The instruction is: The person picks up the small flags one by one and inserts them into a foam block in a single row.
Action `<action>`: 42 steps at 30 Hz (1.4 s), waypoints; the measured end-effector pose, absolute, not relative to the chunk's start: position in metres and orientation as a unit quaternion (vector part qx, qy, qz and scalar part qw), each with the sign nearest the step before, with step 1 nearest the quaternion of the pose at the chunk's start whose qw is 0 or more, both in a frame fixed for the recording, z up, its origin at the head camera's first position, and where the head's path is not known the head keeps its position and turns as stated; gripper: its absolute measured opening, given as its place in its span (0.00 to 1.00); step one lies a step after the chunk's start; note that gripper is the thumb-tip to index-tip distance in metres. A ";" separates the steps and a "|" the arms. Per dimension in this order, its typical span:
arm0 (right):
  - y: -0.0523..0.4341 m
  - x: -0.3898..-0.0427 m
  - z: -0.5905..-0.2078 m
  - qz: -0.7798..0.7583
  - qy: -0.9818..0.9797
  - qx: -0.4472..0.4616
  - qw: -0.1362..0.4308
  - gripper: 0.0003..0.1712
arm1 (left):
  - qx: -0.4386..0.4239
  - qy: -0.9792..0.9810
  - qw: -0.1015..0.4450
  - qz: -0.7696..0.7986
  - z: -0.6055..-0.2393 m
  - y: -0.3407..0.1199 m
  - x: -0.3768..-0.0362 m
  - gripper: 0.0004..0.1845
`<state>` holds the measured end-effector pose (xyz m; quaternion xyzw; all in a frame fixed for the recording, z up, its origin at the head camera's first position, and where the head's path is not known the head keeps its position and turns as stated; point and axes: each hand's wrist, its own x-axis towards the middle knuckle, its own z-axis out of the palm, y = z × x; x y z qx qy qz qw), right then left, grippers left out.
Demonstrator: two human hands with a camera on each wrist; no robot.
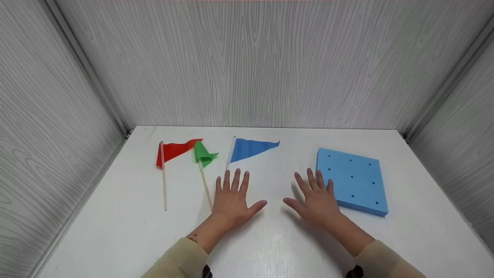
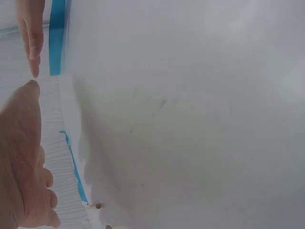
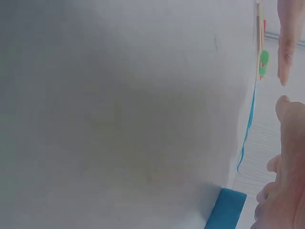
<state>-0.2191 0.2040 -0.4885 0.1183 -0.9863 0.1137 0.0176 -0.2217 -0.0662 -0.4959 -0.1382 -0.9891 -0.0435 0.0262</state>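
Both hands are held palm down over the white table with fingers spread, and neither holds anything. My left hand (image 1: 232, 201) is nearest the blue pennant flag (image 1: 251, 149), whose stick runs down behind its fingers. Just left of that hand lies a green flag (image 1: 204, 153) with its cloth folded over, its stick ending by the wrist. Farther left is a red flag (image 1: 175, 150) on a pale stick. My right hand (image 1: 317, 200) overlaps the left edge of a light blue foam block (image 1: 357, 173) with several small holes; in the right wrist view a gap shows beneath the hand.
The white tabletop (image 1: 262, 247) is enclosed by a grey wood-grain back panel (image 1: 247, 65) and side panels at left (image 1: 46, 135) and right (image 1: 467, 154). The foam block stands slightly turned toward the table's right side.
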 end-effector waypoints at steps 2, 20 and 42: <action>0.209 -0.219 -0.486 0.120 -0.986 0.116 0.025 0.54 | -0.141 -0.989 0.023 -0.045 -0.494 -0.064 -0.222 0.57; 0.303 -0.209 -0.467 0.143 -0.986 0.072 0.039 0.58 | -0.191 -0.980 0.019 -0.055 -0.472 -0.014 -0.230 0.56; 0.385 -0.198 -0.472 0.157 -0.987 -0.005 -0.021 0.61 | -0.248 -0.969 -0.001 -0.002 -0.471 0.080 -0.227 0.51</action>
